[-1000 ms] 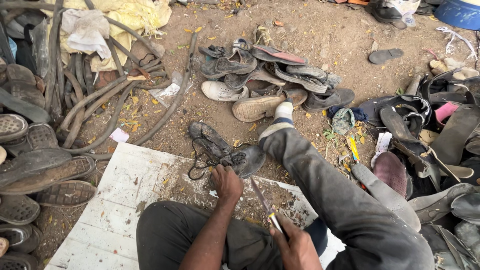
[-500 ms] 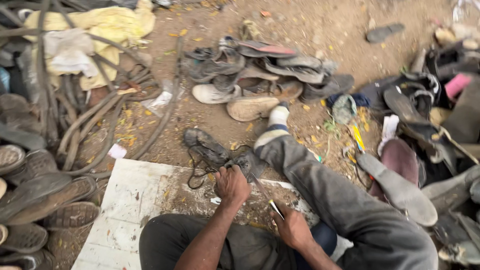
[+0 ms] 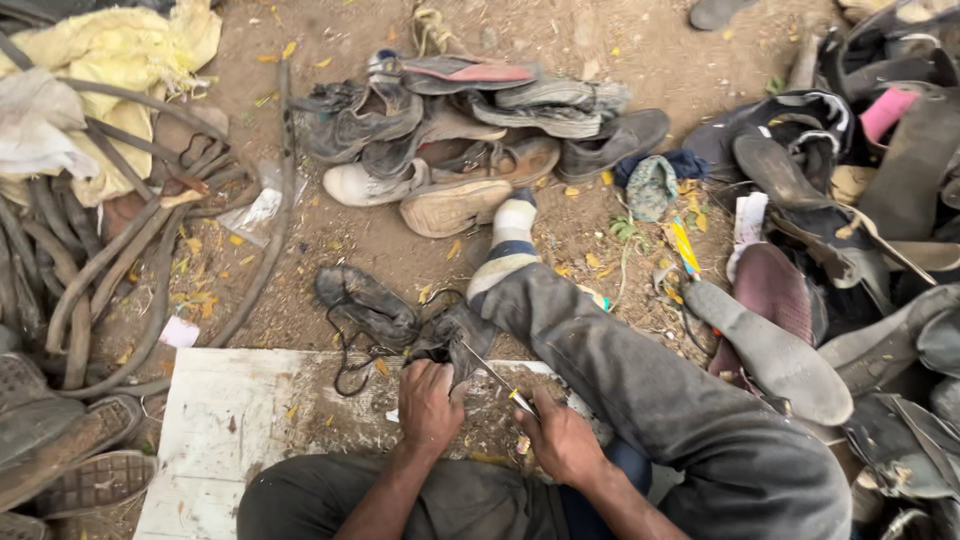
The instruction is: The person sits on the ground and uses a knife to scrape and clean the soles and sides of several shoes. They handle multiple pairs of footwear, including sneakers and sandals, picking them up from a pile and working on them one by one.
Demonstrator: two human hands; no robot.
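The worn black shoe [image 3: 400,320] lies on the dirt at the far edge of the white board [image 3: 230,420], its heel end pulled onto the board and its loose laces trailing beside it. The left hand [image 3: 428,405] is closed around that heel end, pressing it down on the board. The right hand [image 3: 562,440], just right of the left one, is wrapped around the yellow handle of a thin metal tool [image 3: 495,380]; the blade slants up and left from the board to meet the shoe where the left hand grips it. The person's right leg [image 3: 640,370] in grey trousers stretches out past the board's far right corner, ending in a striped sock [image 3: 510,240]. Beyond the board, a heap of old shoes [image 3: 470,130] rests on the ground.
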